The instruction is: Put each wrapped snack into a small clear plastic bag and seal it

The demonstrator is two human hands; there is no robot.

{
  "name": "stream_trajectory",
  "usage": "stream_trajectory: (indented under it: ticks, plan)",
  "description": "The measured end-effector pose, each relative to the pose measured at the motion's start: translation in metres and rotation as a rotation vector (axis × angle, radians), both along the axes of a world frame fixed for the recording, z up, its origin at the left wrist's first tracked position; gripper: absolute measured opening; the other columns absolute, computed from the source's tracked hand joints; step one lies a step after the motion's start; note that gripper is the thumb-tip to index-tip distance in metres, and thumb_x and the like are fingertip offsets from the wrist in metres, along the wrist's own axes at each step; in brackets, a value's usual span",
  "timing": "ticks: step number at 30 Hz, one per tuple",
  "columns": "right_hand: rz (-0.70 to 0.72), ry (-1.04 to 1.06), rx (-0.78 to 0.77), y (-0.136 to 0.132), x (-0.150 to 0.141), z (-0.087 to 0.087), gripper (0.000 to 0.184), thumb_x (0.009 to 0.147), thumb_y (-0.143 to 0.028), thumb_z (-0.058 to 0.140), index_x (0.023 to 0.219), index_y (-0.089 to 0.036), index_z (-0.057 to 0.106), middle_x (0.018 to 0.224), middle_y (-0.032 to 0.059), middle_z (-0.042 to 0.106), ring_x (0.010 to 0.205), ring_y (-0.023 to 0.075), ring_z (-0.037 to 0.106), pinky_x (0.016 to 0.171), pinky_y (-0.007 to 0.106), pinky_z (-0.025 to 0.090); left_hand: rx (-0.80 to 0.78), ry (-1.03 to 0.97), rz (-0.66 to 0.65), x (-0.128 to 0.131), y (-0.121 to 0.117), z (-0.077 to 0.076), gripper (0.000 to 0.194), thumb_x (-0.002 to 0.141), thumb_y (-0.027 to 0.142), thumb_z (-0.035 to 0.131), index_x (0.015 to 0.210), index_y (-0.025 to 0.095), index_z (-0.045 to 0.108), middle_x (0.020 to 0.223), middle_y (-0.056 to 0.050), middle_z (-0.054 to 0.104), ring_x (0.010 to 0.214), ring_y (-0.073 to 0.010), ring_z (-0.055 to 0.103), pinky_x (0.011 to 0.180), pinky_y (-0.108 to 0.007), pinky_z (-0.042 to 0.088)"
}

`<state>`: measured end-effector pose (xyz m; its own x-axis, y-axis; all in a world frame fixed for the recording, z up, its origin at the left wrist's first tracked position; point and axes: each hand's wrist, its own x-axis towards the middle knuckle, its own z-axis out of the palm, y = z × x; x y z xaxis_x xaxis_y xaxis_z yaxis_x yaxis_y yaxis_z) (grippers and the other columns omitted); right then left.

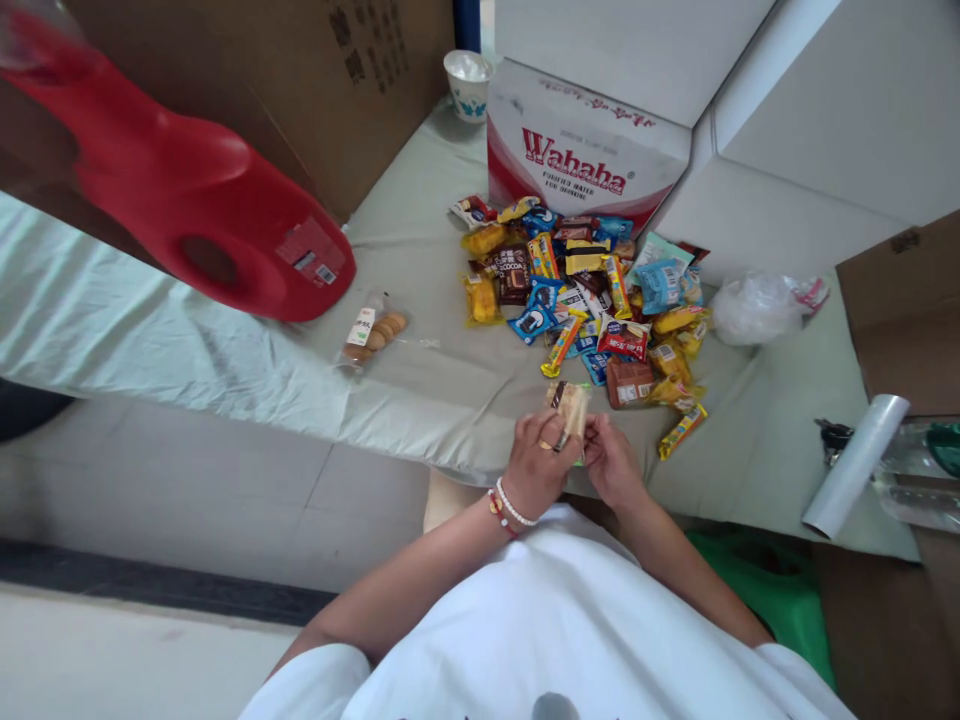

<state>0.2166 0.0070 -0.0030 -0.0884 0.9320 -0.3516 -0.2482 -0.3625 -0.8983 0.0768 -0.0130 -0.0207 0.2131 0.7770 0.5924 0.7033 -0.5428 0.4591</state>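
At the front edge of the cloth-covered table, my left hand (541,455) is closed around a small packaged snack (574,405) in a pale yellowish wrapper with a dark stripe. A ring and two bracelets are on that hand and wrist. My right hand (611,460) pinches the packet's right side, its fingertips partly hidden. Just beyond lies a heap of wrapped snacks: a brown cocoa packet (514,275), a red packet (624,338), a brown packet (630,383), and yellow-wrapped bars such as one (562,345) near my hands.
A Wahaha carton (589,150) stands behind the heap, with a paper cup (469,85) beside it. Leftward are a bag of cookies (373,332) and a large red jug (217,200). To the right are a crumpled plastic bag (761,308) and a film roll (856,465).
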Motion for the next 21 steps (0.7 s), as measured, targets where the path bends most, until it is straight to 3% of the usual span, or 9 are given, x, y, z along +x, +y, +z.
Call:
stream_trajectory:
  ticks: [3, 6, 9, 11, 13, 15, 17, 19, 21]
  plan:
    - [-0.050, 0.005, -0.067, -0.006, 0.011, -0.001, 0.039, 0.076, -0.055, 0.083, 0.094, -0.024, 0.069, 0.089, 0.0007, 0.072, 0.081, 0.0174, 0.065, 0.074, 0.028, 0.052, -0.035, -0.050, -0.263, 0.012, -0.003, 0.002, 0.034, 0.079, 0.011, 0.058, 0.112, 0.018, 0.060, 0.118, -0.015, 0.063, 0.125, -0.0325, 0.054, 0.102, -0.051, 0.049]
    - [-0.080, -0.053, -0.097, -0.015, 0.027, 0.004, 0.039, 0.073, -0.050, 0.087, 0.093, -0.022, 0.069, 0.086, 0.0006, 0.071, 0.076, 0.0162, 0.063, 0.072, 0.028, 0.052, -0.117, -0.282, -0.451, 0.013, -0.001, 0.010, 0.040, 0.075, 0.013, 0.057, 0.115, 0.017, 0.053, 0.114, -0.015, 0.061, 0.123, -0.0303, 0.057, 0.099, -0.048, 0.055]
    - [-0.195, -0.114, -0.049, -0.017, 0.067, 0.020, 0.040, 0.072, -0.046, 0.088, 0.100, -0.024, 0.069, 0.089, 0.0013, 0.072, 0.076, 0.0163, 0.065, 0.071, 0.029, 0.054, -0.136, -0.381, -0.358, -0.002, 0.006, 0.018, 0.041, 0.080, 0.013, 0.057, 0.120, 0.020, 0.048, 0.114, -0.012, 0.060, 0.115, -0.0255, 0.061, 0.094, -0.044, 0.057]
    - [-0.402, -0.165, 0.054, -0.006, 0.116, 0.035, 0.047, 0.071, -0.042, 0.089, 0.110, -0.028, 0.067, 0.092, -0.0003, 0.072, 0.077, 0.0149, 0.066, 0.072, 0.028, 0.056, -0.135, -0.309, -0.200, -0.023, 0.014, 0.017, 0.037, 0.084, 0.013, 0.059, 0.119, 0.022, 0.050, 0.113, -0.010, 0.061, 0.110, -0.0245, 0.063, 0.094, -0.044, 0.056]
    - [-0.688, -0.241, 0.194, 0.020, 0.180, 0.050, 0.051, 0.070, -0.036, 0.089, 0.115, -0.028, 0.065, 0.093, -0.0020, 0.070, 0.079, 0.0133, 0.066, 0.073, 0.027, 0.056, -0.195, -0.185, -0.025, -0.050, 0.022, 0.008, 0.028, 0.087, 0.016, 0.059, 0.114, 0.021, 0.053, 0.114, -0.011, 0.063, 0.108, -0.0253, 0.062, 0.093, -0.044, 0.054]
    - [-0.929, -0.319, 0.282, 0.056, 0.250, 0.060, 0.041, 0.073, -0.029, 0.084, 0.108, -0.024, 0.063, 0.099, 0.0001, 0.070, 0.084, 0.0149, 0.068, 0.074, 0.030, 0.058, -0.232, -0.059, 0.097, -0.078, 0.027, -0.006, 0.017, 0.090, 0.023, 0.059, 0.106, 0.019, 0.056, 0.107, -0.011, 0.064, 0.102, -0.0270, 0.062, 0.088, -0.044, 0.054]
    - [-1.100, -0.423, 0.193, 0.099, 0.311, 0.062, 0.021, 0.082, -0.020, 0.073, 0.099, -0.022, 0.059, 0.093, 0.0004, 0.068, 0.077, 0.0151, 0.067, 0.067, 0.032, 0.057, -0.270, 0.061, 0.175, -0.101, 0.028, -0.019, 0.015, 0.092, 0.028, 0.058, 0.104, 0.018, 0.059, 0.101, -0.011, 0.064, 0.098, -0.0283, 0.062, 0.085, -0.044, 0.054]
    - [-1.165, -0.583, 0.063, 0.143, 0.352, 0.054, 0.009, 0.089, -0.012, 0.060, 0.090, -0.020, 0.057, 0.085, 0.0005, 0.064, 0.069, 0.0136, 0.063, 0.063, 0.033, 0.055, -0.273, 0.147, 0.183, -0.113, 0.027, -0.029, 0.015, 0.092, 0.027, 0.056, 0.103, 0.018, 0.062, 0.104, -0.013, 0.065, 0.100, -0.0286, 0.063, 0.088, -0.045, 0.054]
    - [-1.122, -0.701, 0.069, 0.183, 0.373, 0.041, 0.013, 0.095, -0.009, 0.052, 0.086, -0.017, 0.057, 0.080, 0.0016, 0.062, 0.064, 0.0124, 0.059, 0.061, 0.033, 0.053, -0.200, 0.213, 0.145, -0.116, 0.026, -0.034, 0.011, 0.090, 0.023, 0.057, 0.098, 0.019, 0.064, 0.100, -0.012, 0.066, 0.098, -0.0287, 0.065, 0.090, -0.045, 0.054]
